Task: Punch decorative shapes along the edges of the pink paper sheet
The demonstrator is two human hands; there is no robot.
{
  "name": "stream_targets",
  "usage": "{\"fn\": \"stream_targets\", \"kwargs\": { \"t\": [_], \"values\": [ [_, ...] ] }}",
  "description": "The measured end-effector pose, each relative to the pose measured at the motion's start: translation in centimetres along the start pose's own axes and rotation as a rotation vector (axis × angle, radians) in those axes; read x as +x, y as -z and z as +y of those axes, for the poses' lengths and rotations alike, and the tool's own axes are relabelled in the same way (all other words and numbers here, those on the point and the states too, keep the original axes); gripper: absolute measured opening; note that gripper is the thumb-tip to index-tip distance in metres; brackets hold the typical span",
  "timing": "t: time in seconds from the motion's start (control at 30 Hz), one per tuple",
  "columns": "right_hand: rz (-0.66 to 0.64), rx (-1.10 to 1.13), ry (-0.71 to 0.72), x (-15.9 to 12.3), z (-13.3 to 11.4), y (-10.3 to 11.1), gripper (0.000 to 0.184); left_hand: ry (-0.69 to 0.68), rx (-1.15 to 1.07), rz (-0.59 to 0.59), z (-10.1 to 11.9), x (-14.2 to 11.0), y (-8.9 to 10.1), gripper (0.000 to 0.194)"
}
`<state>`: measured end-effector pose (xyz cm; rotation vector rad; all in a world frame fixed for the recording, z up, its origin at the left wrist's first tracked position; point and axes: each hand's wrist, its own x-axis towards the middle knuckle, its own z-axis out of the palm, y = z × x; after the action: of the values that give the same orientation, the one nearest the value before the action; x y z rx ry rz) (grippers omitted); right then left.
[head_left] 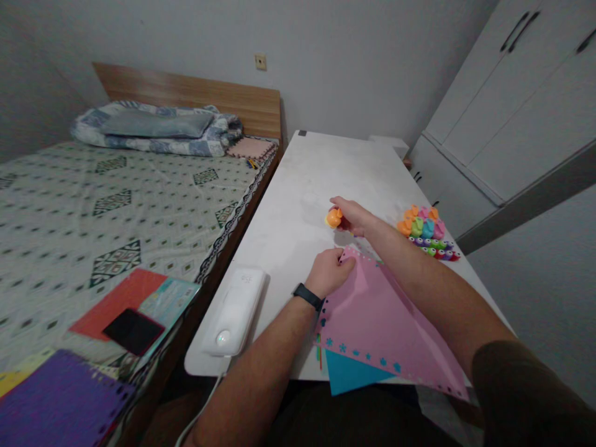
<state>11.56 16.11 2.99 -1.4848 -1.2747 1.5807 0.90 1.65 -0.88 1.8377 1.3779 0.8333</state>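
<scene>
My left hand (331,272), wearing a dark wristband, pinches the far corner of a pink sheet of paper (372,316) between thumb and fingers. Small shapes are cut along the sheet's edges, and blue shows through some of them. Beyond that corner, my right hand (351,216) is closed around a small orange craft punch (334,217), held above the table and apart from the paper. Under the pink sheet, a blue sheet (354,371) sticks out at the table's front edge. My right forearm crosses over the paper and hides part of it.
Several colourful craft punches (421,225) stand in rows at the table's right side. A white power bank (237,310) with a cable lies at the left on the white table (326,161). On the bed are a phone (133,331), a red sheet (121,301) and a purple sheet (65,397).
</scene>
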Motion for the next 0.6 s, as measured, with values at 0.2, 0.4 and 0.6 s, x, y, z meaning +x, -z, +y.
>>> {"fn": "stream_targets", "kwargs": {
  "t": [0.2,0.4,0.6],
  "values": [
    [-0.054,-0.16,0.058,1.0,-0.6,-2.4,0.014,0.022,0.047,0.01,-0.2,0.1,0.0,0.027],
    [-0.042,-0.353,0.147,2.4,-1.1,-7.2,0.023,0.044,0.041,-0.001,-0.1,0.0,-0.1,0.032],
    [0.007,-0.847,0.24,4.1,-1.7,-13.2,0.039,-0.092,-0.198,0.03,-0.9,0.0,-0.4,0.036]
  ]
}}
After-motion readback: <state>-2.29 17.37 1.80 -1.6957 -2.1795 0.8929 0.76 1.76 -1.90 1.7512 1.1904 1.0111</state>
